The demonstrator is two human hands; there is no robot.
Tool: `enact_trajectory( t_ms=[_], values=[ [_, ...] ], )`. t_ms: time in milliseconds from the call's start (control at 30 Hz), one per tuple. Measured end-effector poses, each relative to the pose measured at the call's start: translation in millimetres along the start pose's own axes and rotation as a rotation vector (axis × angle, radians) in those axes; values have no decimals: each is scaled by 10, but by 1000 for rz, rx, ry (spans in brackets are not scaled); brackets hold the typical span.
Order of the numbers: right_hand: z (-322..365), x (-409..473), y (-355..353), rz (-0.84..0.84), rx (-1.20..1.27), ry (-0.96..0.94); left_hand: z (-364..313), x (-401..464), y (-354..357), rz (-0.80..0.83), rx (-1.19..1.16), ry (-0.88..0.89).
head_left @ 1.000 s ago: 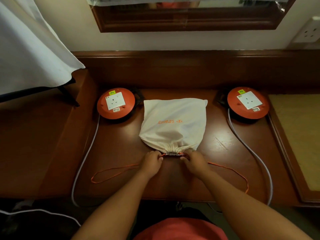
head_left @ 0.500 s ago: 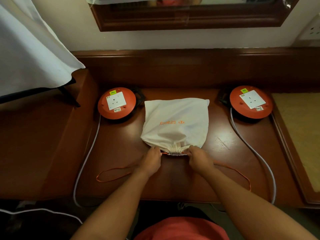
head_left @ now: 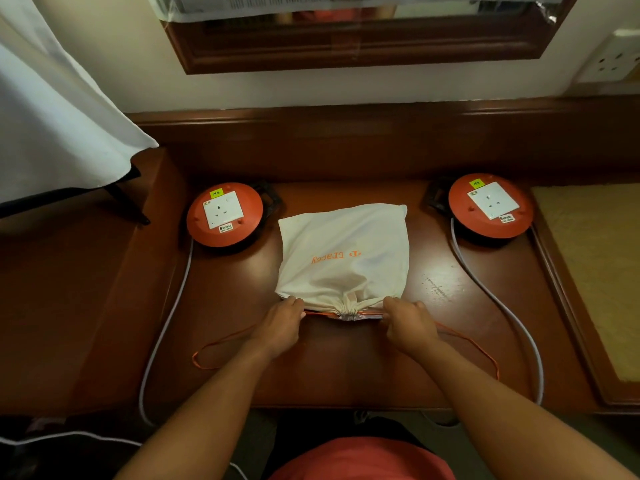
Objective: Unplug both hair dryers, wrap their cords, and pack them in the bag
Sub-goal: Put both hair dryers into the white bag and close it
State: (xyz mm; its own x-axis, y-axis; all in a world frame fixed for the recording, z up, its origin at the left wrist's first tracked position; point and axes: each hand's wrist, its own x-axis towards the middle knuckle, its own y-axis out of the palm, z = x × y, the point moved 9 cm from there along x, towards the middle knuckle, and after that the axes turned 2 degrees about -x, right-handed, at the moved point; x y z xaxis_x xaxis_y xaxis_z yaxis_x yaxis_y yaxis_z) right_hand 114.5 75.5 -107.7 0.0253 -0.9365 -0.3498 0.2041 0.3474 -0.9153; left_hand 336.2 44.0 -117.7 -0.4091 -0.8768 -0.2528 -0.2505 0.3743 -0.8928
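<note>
Left hand (head_left: 281,326) and right hand (head_left: 408,323) are gripping the orange drawstring (head_left: 317,313) at mid-frame, cinching the soft, floppy bag (head_left: 343,258).

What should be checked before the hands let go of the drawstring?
1. Bag mouth cinched: ok, fabric is gathered tight at the neck.
2. Left hand grip on the drawstring: ok.
3. Right hand grip on the drawstring: ok.
4. Both hair dryers inside: cannot tell, bag is shut.
5. Left reel socket free: ok, no plug in it.
6. Right reel socket free: ok.
</note>
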Motion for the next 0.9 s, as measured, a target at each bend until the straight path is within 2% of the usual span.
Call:
enact_trajectory(
  t_ms=[233,333,433,500,533,567,667,700,767,833,900],
  values=[
    [-153,-53,82,105,12,64,4,-101,72,-1,-28,-11],
    [-278,-22,45,99,23,101,25,-147,105,-31,-21,-42],
    [-346,-82,-112,-74,82,108,-18,-277,-8,-218,10,-92],
    [-331,-198,-177,-215,249,132,-183,-408,-64,-386,-68,-58],
    [-322,-260,-112,-214,401,163,-250,-460,-20,-404,-175,-87],
    [-307,-309,37,-137,581,234,-271,-481,83,-370,-338,-172],
    [-150,-448,598,182,1285,567,-281,-518,685,-60,-1063,-702],
    [-93,-470,735,249,1451,671,-330,-546,872,13,-1267,-840],
    [-54,-434,860,270,1617,789,-408,-535,1056,32,-1561,-977],
    [-13,-369,880,248,1680,836,-458,-486,1098,-30,-1778,-1022],
    [37,-306,863,219,1755,869,-494,-423,1072,-83,-1898,-1034]
  ],
)
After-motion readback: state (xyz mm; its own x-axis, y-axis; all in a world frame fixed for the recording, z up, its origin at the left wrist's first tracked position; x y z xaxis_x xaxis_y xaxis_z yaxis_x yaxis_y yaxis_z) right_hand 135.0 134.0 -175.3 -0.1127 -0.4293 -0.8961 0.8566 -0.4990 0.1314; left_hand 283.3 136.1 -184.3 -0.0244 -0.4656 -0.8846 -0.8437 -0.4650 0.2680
